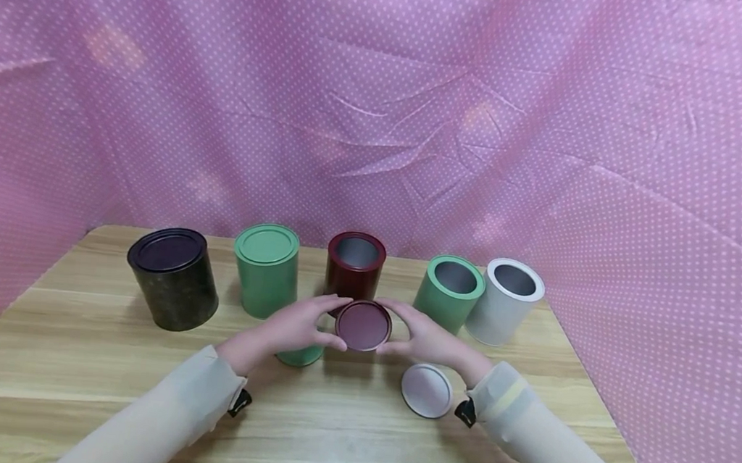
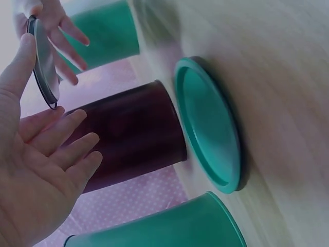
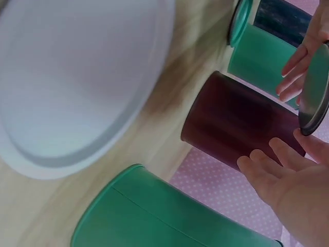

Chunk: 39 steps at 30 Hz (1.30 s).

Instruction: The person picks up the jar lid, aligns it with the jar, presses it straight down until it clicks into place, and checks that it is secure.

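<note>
A dark red round lid (image 1: 363,326) is held in the air in front of the open dark red can (image 1: 352,281). My left hand (image 1: 298,325) pinches its left edge between thumb and index finger, and my right hand (image 1: 426,338) does the same at the right edge. In the left wrist view the other fingers (image 2: 77,139) of my left hand spread loosely beside the can. The lid (image 3: 314,95) appears nearly edge-on in the right wrist view. Below my left hand a green lid (image 2: 208,123) lies on the table, and a white lid (image 1: 427,391) lies below my right wrist.
A black can (image 1: 174,281) and a green can (image 1: 266,274), both with lids on, stand at the left of the wooden table (image 1: 328,439). An open green can (image 1: 447,296) and an open white can (image 1: 502,307) stand at the right. Pink dotted cloth (image 1: 380,116) hangs behind.
</note>
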Motion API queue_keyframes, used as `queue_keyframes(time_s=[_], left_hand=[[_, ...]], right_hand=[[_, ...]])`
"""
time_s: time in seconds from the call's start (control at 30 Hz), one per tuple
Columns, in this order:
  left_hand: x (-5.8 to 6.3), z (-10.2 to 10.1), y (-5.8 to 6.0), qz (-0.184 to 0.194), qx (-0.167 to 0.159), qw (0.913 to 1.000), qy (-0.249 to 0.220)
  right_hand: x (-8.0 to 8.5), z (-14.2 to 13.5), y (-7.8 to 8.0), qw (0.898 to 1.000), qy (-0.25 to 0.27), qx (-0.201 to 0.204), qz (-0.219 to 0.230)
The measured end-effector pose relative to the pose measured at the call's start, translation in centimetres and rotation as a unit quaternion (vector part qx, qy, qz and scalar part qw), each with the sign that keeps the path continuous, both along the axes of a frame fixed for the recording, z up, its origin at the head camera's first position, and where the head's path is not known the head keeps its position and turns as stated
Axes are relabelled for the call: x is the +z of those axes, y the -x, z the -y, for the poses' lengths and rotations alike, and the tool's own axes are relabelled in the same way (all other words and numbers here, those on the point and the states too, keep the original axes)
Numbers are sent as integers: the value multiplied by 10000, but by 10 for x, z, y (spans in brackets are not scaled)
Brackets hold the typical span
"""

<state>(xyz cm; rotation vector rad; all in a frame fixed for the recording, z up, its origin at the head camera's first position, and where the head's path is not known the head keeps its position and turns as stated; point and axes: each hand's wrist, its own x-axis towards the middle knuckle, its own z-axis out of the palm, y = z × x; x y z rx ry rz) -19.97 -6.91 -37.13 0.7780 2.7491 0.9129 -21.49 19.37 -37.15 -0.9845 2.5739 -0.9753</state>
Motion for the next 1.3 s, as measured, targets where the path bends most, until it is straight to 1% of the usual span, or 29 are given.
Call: queue_keyframes(time_s=[0.2, 0.37, 0.53, 0.73, 0.93, 1.13, 1.3], left_hand=[[10, 2, -2, 18, 76, 9999, -109], [19, 4, -3, -14, -15, 9999, -164], [26, 6, -4, -167, -99, 9993, -323], [31, 8, -5, -142, -71, 9987, -489], [36, 9, -5, -198, 22, 9976, -663], [39, 11, -4, -136, 118, 9966, -805], [41, 13, -3, -273, 141, 9958, -860]], right_hand=[[6, 0, 1, 9999, 132, 20, -48], [12, 0, 1, 9995, 283, 125, -69], [18, 2, 1, 9990, 387, 217, -102], [23, 3, 3, 9989, 398, 202, -124], [30, 5, 5, 9984, 420, 185, -320], [34, 6, 10, 9969, 571, 274, -471], [38, 9, 13, 9960, 718, 298, -451]])
